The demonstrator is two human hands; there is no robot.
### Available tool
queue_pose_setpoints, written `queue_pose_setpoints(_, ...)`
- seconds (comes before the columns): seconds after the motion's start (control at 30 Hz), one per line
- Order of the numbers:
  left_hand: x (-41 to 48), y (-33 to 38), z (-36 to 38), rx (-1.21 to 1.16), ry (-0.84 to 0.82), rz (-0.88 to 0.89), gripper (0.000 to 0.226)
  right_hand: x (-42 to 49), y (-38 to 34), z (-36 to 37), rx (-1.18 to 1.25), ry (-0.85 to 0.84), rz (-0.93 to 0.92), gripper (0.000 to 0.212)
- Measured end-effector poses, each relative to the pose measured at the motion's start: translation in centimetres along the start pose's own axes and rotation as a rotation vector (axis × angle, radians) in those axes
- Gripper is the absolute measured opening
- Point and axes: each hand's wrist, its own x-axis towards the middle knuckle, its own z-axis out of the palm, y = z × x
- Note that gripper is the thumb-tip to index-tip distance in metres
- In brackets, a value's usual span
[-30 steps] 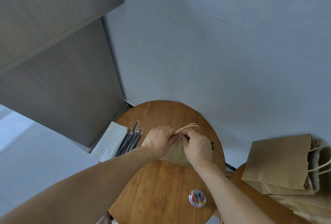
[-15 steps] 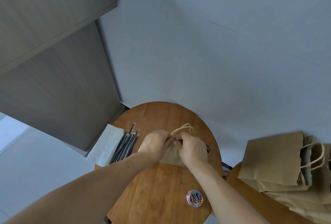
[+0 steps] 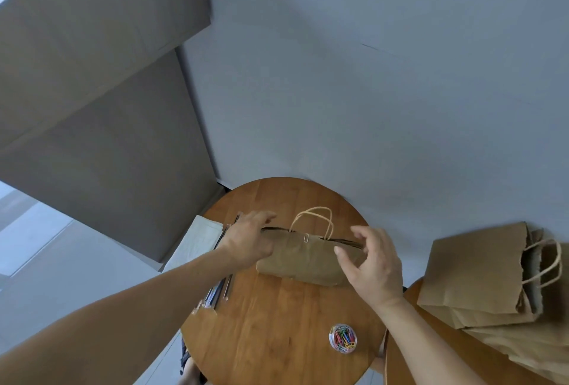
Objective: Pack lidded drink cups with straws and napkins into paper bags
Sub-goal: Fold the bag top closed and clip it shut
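A brown paper bag (image 3: 301, 261) stands on the round wooden table (image 3: 277, 329). Its top is folded flat and held by a white paper clip (image 3: 306, 237), with the twine handles (image 3: 311, 215) sticking up behind. My left hand (image 3: 248, 240) rests against the bag's left end, fingers stretched over the top edge. At the bag's right end my right hand (image 3: 371, 264) hovers with spread, relaxed fingers, and I cannot tell whether it touches the bag. Wrapped straws (image 3: 220, 289) and white napkins (image 3: 197, 243) lie at the table's left edge. No cup is visible.
A small clear tub of coloured paper clips (image 3: 342, 338) sits near the table's front. Several flat paper bags (image 3: 480, 273) are stacked on a second wooden table (image 3: 409, 350) to the right. A grey cabinet (image 3: 107, 153) stands to the left, a white wall behind.
Both hands were pinching the bag's top at its middle. They have let go and spread apart to the bag's two ends, baring the paper clip on the top.
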Motion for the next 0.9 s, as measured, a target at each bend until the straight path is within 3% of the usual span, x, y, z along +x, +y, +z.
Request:
queue_pose_setpoints(0.07,-0.3,-1.2,0.1,-0.027,-0.015,-0.077,0.064,-0.6,1.9,-0.1,-0.027,-0.114,0.158,0.060)
queue_pose_setpoints(0.13,-0.4,-2.0,0.4,-0.010,-0.051,-0.149,0.048,-1.1,3.6,0.1,0.005,-0.277,0.259,0.067)
queue_pose_setpoints(0.23,-0.2,-2.3,1.0,0.006,-0.066,-0.201,0.026,-1.4,5.4,1.2,0.120,-0.491,0.373,0.045)
queue_pose_setpoints(0.3,0.0,-2.2,1.3,-0.043,-0.043,-0.221,0.016,-1.5,6.1,2.1,0.128,-0.522,0.390,0.023)
queue_pose_setpoints(0.4,0.0,-2.3,1.4,-0.063,-0.049,-0.235,0.013,-1.3,6.8,3.0,0.110,-0.506,0.410,0.008)
queue_pose_setpoints(0.57,-1.0,-1.9,0.3,-0.091,0.000,-0.222,0.020,-1.1,5.7,3.2,0.168,-0.383,0.449,0.015)
queue_pose_setpoints(0.7,-2.6,-1.2,-2.2,-0.302,0.084,-0.187,0.014,0.2,3.3,2.5,0.283,-0.246,0.449,0.032)
queue_pose_setpoints(0.9,-5.5,0.4,-8.0,-0.549,0.232,-0.136,0.013,3.9,-4.3,0.9,0.437,-0.042,0.423,0.008)
